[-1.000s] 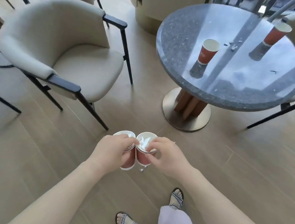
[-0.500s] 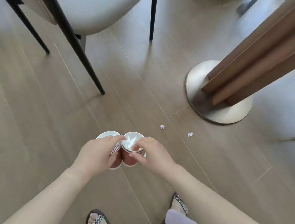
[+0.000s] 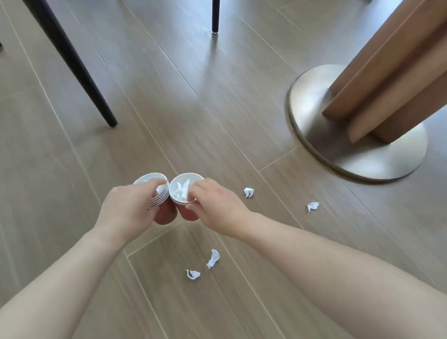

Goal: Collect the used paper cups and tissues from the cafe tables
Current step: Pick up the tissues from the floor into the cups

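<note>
Scraps of tissue (image 3: 248,192) lie on the floor (image 3: 56,154) at three and five o'clock of the hands; with the left hand (image 3: 127,209) gripping the cup stack (image 3: 157,200) and the right hand (image 3: 213,209) pinching the tissue-filled cup (image 3: 182,192), I'd keep both upright while stooping.

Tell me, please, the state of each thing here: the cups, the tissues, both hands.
Stack of cups: nested, upright, held off the floor.
Single cup: upright, tissue inside, beside the stack.
Left hand: grips the stack around its side.
Right hand: pinches the single cup's rim.
Tissue scraps: crumpled, lying on the floor, not yet collected.
</note>
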